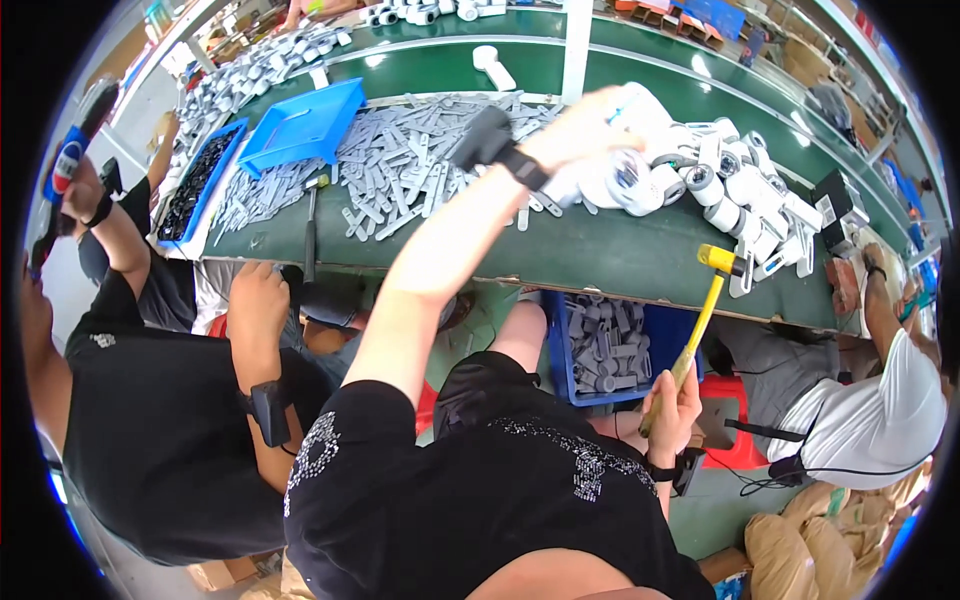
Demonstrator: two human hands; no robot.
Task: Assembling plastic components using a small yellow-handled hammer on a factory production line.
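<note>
My right hand (675,410) is wrapped round the handle of a yellow-headed mallet (706,312), held upright near the table's front edge. My left arm stretches across the table, and my left hand (585,125) is over white rounded plastic housings (640,108). Motion smears its fingers, so whether it grips one of them cannot be made out. A heap of white handled housings (750,190) lies to the right of that hand. Beneath and left of my left forearm spreads a pile of flat grey plastic strips (400,160).
A blue bin (560,365) of grey parts stands under the table edge. On the left are a blue tray (300,125), a bin of black parts (205,175) and another hammer (312,225). Co-workers sit on both sides. Behind runs a green conveyor (640,70) with a white post (577,50).
</note>
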